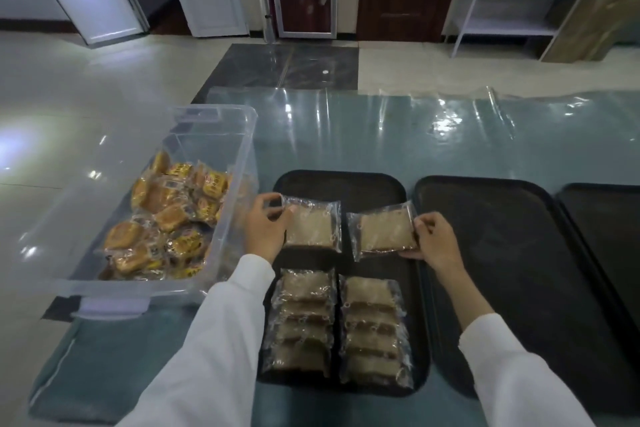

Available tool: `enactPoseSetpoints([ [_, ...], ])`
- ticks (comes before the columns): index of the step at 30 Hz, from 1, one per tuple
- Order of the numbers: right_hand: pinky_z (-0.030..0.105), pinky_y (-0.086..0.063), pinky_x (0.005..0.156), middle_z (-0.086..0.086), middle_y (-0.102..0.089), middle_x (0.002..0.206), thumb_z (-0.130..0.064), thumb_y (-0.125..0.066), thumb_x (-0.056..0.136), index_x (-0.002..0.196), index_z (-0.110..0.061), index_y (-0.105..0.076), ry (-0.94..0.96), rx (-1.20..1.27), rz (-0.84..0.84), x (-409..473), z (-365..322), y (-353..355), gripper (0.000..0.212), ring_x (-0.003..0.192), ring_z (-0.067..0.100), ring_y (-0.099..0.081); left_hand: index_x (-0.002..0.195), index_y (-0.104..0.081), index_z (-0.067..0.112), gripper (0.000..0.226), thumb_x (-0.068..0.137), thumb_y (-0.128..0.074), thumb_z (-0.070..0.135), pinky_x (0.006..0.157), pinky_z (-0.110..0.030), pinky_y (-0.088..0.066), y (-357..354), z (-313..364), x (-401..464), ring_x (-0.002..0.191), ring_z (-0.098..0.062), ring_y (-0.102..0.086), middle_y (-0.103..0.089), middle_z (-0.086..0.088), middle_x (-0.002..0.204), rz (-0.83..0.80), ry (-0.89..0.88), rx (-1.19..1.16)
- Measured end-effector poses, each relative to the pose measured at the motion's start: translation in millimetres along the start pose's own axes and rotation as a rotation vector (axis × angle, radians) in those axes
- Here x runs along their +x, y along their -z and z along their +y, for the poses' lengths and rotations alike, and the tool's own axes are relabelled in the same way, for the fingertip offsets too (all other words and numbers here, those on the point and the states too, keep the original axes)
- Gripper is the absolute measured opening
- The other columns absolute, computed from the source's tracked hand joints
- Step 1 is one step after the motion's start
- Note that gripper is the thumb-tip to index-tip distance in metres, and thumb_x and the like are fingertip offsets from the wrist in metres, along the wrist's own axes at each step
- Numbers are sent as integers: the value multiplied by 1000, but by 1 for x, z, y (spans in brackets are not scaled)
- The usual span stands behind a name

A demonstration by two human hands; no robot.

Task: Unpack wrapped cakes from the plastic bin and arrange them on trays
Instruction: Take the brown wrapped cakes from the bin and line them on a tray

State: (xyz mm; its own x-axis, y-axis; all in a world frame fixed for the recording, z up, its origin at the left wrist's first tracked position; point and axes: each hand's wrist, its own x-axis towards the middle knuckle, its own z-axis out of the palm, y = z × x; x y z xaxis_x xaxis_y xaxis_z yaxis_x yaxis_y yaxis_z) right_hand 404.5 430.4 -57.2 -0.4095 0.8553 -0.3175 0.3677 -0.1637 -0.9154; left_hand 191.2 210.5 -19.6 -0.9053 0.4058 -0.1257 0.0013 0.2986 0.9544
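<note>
A clear plastic bin at the left holds several wrapped cakes in yellow-printed wrappers. To its right lies a black tray with two columns of overlapping clear-wrapped cake slices on its near half. My left hand pinches the left edge of a wrapped slice over the tray's far half. My right hand pinches the right edge of a second wrapped slice, tilted, beside the first.
Two more black trays lie to the right, one next to the filled tray and one at the frame's edge. Clear plastic sheeting covers the table. Beyond are tiled floor, doors and a white shelf unit.
</note>
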Motion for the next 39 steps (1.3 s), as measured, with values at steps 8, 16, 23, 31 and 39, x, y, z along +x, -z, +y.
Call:
enactPoseSetpoints([
  [8, 56, -64, 73, 14, -61, 109, -9, -51, 107, 104, -7, -57, -234, 2, -69, 7, 67, -5, 7, 94, 30, -67, 106, -65, 19, 25, 88, -78, 7, 95, -43, -56, -18, -68, 13, 104, -26, -67, -69, -5, 108, -79, 243, 83],
  [16, 33, -60, 58, 11, -65, 105, -14, -51, 108, 105, -13, -62, -280, -176, -104, 14, 102, -9, 11, 88, 26, -69, 103, -67, 21, 25, 86, -80, 7, 98, -46, -56, -20, -115, 33, 104, -30, -69, -71, -10, 111, -159, 394, 180],
  [23, 28, -58, 59, 6, -73, 90, -15, -58, 105, 98, -14, -73, -128, -465, -108, 27, 117, -6, 16, 72, 22, -72, 142, -54, 20, 43, 101, -57, 6, 110, -47, -47, -28, -120, 29, 123, -34, -59, -62, -12, 134, -181, 331, 395],
  [31, 43, -62, 79, -5, -73, 82, -15, -64, 100, 81, -29, -71, -60, -633, -181, 35, 121, -13, 24, 78, 15, -70, 137, -61, 30, 44, 101, -52, 6, 112, -44, -39, -46, -126, 30, 138, -32, -38, -39, -5, 153, -373, 105, 851],
  [39, 36, -59, 81, -9, -69, 92, -29, -70, 97, 98, -29, -70, 39, -728, -205, 34, 104, -5, 1, 86, 10, -67, 152, -42, 42, 46, 107, -38, 50, 124, -49, -16, -68, -132, 30, 153, -27, -21, -26, 2, 167, -706, -47, 1073],
])
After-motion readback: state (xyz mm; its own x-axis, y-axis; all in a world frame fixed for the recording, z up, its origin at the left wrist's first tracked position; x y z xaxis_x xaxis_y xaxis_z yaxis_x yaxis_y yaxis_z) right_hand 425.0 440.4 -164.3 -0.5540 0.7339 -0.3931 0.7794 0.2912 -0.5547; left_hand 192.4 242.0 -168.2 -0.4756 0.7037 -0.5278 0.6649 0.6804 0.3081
